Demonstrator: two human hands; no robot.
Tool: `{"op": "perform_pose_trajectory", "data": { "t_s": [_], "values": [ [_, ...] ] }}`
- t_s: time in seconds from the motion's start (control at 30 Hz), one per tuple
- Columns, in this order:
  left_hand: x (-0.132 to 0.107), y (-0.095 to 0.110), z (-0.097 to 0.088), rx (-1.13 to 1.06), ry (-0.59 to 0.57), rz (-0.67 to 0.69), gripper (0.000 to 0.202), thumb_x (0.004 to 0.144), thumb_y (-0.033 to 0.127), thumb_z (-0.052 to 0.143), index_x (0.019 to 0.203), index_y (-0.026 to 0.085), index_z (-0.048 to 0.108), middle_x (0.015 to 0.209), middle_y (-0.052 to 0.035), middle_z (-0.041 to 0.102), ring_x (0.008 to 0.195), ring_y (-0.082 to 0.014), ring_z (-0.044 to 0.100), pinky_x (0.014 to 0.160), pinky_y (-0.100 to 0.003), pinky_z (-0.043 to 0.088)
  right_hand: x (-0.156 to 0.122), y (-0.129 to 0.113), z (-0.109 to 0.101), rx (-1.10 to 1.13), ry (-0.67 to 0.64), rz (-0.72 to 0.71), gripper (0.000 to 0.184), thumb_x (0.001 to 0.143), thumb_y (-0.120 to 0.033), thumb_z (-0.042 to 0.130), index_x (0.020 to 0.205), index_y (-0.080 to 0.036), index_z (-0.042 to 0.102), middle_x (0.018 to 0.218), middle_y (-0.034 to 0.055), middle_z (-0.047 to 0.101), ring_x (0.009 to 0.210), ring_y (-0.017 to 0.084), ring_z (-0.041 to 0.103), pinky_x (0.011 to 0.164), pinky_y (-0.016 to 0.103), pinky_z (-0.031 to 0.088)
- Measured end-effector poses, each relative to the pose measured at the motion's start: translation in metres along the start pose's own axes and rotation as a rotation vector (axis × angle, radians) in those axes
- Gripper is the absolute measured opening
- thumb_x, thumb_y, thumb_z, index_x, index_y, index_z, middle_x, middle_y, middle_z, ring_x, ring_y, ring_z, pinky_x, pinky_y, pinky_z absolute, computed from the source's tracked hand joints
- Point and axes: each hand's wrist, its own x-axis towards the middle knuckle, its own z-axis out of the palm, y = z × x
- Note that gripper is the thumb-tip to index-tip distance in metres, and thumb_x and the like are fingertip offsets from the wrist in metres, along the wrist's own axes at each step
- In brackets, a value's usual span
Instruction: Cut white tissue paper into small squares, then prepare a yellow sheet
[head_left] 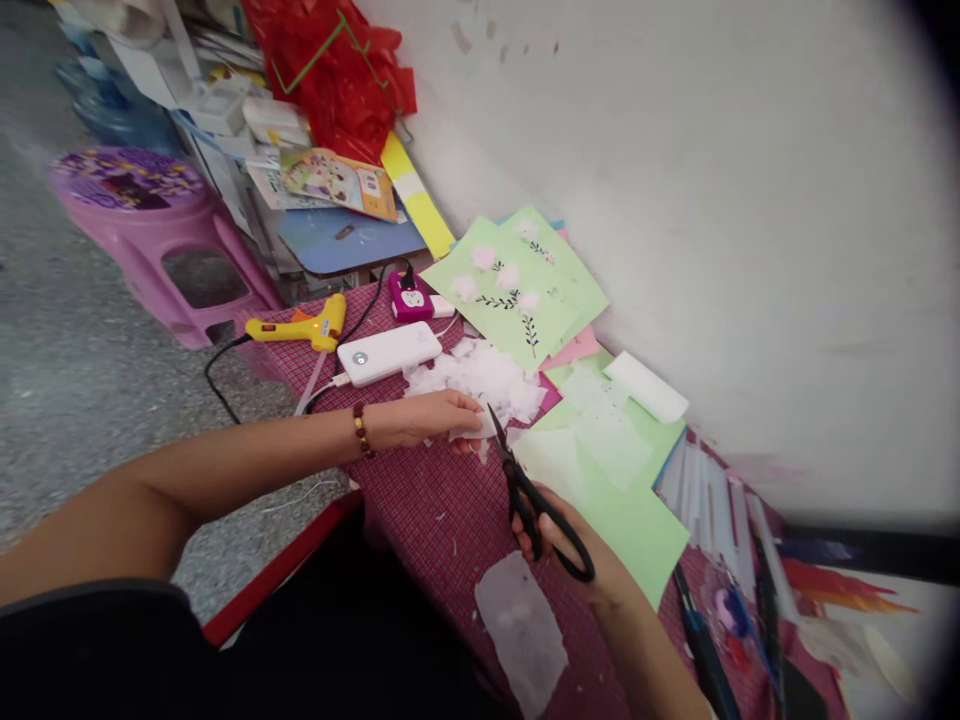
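My left hand (442, 418) pinches a small white paper piece (486, 426) over the checked cloth. In my right hand (551, 535) are black-handled scissors (510, 468), with fingers through the loops and the blades at the paper's right edge. Just beyond my left hand lies a heap of cut white paper pieces (487, 375). A larger translucent white sheet (521, 630) lies near the table's front edge, below the scissors. Farther back, a green sheet (555, 330) carries pale pink-white flowers and dark leafy stems.
A yellow glue gun (300, 328), a white power bank (390, 352) and a purple plug adapter (411, 298) sit at the left. Glue sticks (712, 490) lie on the right. More green paper (637, 530) spreads along the wall. A pink stool (150, 230) stands beyond the table.
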Motion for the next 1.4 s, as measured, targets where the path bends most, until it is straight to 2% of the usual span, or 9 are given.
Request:
{"op": "perform_pose_trajectory", "data": {
  "t_s": [0.17,0.33,0.4,0.57,0.73,0.87,1.1,1.2,1.4],
  "values": [
    [0.002,0.001,0.002,-0.046,0.041,-0.024,0.016,0.077,0.025,0.053,0.067,0.015,0.061,0.066,-0.0026,0.065,0.056,-0.0096,0.056,0.053,-0.020,0.040,0.003,0.001,0.003,-0.022,0.036,-0.004,0.047,0.080,-0.058,0.067,0.103,-0.018,0.059,0.080,0.0028,0.058,0.057,0.011,0.050,0.051,0.026,0.038],
    [-0.002,0.001,0.000,-0.021,-0.019,0.009,0.011,0.072,0.023,0.058,0.068,0.014,0.062,0.066,-0.0021,0.065,0.055,-0.0085,0.055,0.050,-0.019,0.037,0.006,0.001,0.007,0.030,0.092,0.042,0.045,0.081,-0.055,0.067,0.107,-0.018,0.058,0.072,-0.0013,0.055,0.046,0.007,0.041,0.044,0.023,0.032],
    [-0.004,0.001,-0.003,0.006,-0.016,0.005,0.008,0.069,0.021,0.060,0.070,0.014,0.063,0.067,-0.0026,0.067,0.056,-0.0084,0.056,0.052,-0.019,0.039,0.006,0.003,0.006,0.041,0.092,0.028,0.047,0.082,-0.055,0.067,0.111,-0.019,0.058,0.076,0.0002,0.057,0.051,0.009,0.046,0.047,0.024,0.037],
    [-0.010,0.004,-0.011,-0.059,0.083,0.029,0.014,0.069,0.022,0.068,0.079,0.014,0.062,0.074,-0.0033,0.070,0.057,-0.0087,0.059,0.056,-0.020,0.044,0.002,0.011,-0.002,0.094,0.052,0.025,0.052,0.082,-0.057,0.065,0.122,-0.023,0.058,0.094,0.0068,0.063,0.078,0.019,0.058,0.071,0.034,0.047],
    [-0.011,0.012,-0.011,-0.135,0.192,0.092,0.022,0.071,0.021,0.068,0.090,0.013,0.062,0.082,-0.0047,0.071,0.057,-0.0080,0.059,0.060,-0.021,0.048,-0.002,0.007,-0.001,0.008,0.006,0.033,0.053,0.081,-0.058,0.066,0.120,-0.023,0.059,0.092,0.0076,0.063,0.077,0.020,0.059,0.071,0.035,0.048],
    [-0.008,0.011,-0.006,-0.135,0.184,0.041,0.038,0.069,0.019,0.069,0.104,0.013,0.059,0.080,-0.0044,0.072,0.057,-0.0098,0.061,0.056,-0.022,0.047,0.002,0.001,0.005,-0.027,0.005,0.021,0.056,0.079,-0.060,0.067,0.120,-0.023,0.058,0.091,0.0069,0.063,0.074,0.019,0.059,0.068,0.034,0.047],
    [-0.006,0.003,-0.002,-0.098,0.040,-0.003,0.022,0.069,0.026,0.068,0.086,0.014,0.061,0.084,-0.0061,0.073,0.059,-0.0096,0.063,0.048,-0.017,0.039,0.011,-0.003,0.011,-0.072,0.013,-0.021,0.061,0.080,-0.060,0.067,0.126,-0.022,0.054,0.088,0.0044,0.060,0.068,0.016,0.056,0.061,0.030,0.045],
    [-0.005,0.005,-0.001,-0.124,0.057,-0.009,0.020,0.067,0.023,0.068,0.081,0.015,0.057,0.079,-0.0051,0.072,0.056,-0.0091,0.061,0.048,-0.018,0.040,0.012,-0.004,0.013,-0.102,0.041,-0.039,0.059,0.080,-0.062,0.066,0.121,-0.020,0.056,0.084,0.0034,0.059,0.064,0.014,0.053,0.057,0.029,0.042],
    [-0.005,0.007,0.000,-0.149,0.082,-0.026,0.020,0.064,0.021,0.067,0.078,0.016,0.053,0.075,-0.0044,0.071,0.055,-0.0092,0.059,0.051,-0.020,0.043,0.016,-0.006,0.015,-0.187,0.076,-0.003,0.056,0.081,-0.062,0.063,0.113,-0.017,0.056,0.058,-0.0051,0.047,0.047,0.011,0.039,0.047,0.026,0.033]
  ]
}}
